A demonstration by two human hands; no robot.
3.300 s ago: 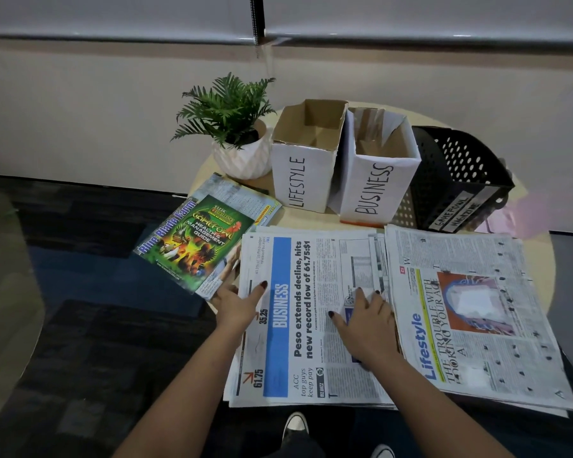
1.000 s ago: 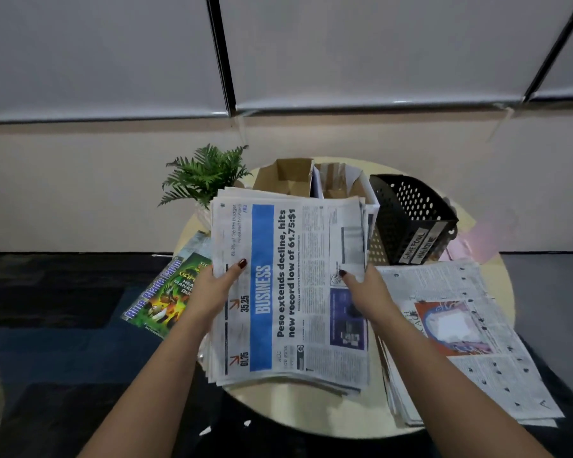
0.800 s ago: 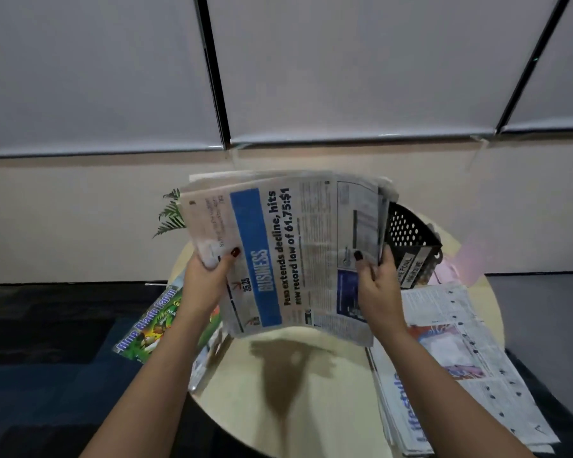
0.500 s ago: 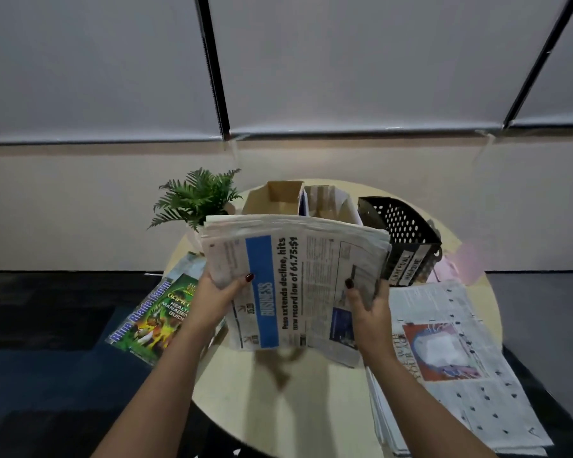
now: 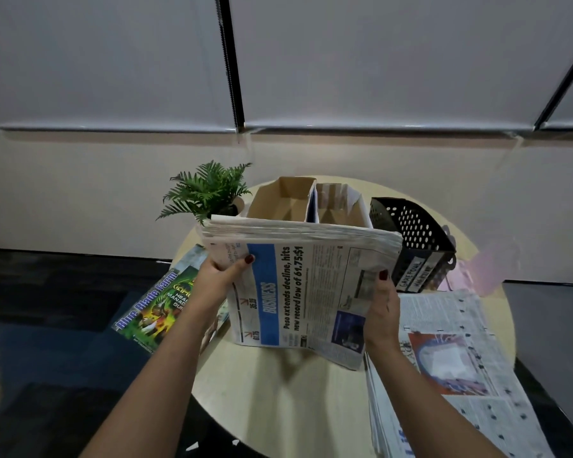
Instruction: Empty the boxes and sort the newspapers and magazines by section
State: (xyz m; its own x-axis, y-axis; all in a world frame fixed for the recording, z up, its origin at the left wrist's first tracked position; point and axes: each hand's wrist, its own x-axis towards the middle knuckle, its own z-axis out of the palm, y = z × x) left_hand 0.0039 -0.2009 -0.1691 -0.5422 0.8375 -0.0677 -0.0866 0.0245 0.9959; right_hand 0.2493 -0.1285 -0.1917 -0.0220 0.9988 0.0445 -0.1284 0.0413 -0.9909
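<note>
**Business stack lifted, ready to file**

Head view: the left hand (image 5: pixel 224 281) and right hand (image 5: pixel 382 314) grip the Business newspapers (image 5: pixel 300 285) by their sides, above the tabletop (image 5: pixel 278 391), in front of the two cardboard boxes (image 5: pixel 306 204). Best keep the stack squared and lower it edge-first into the business box.

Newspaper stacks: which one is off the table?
The Business stack, gripped by left hand and right hand; the Lifestyle stack lies flat.
</note>
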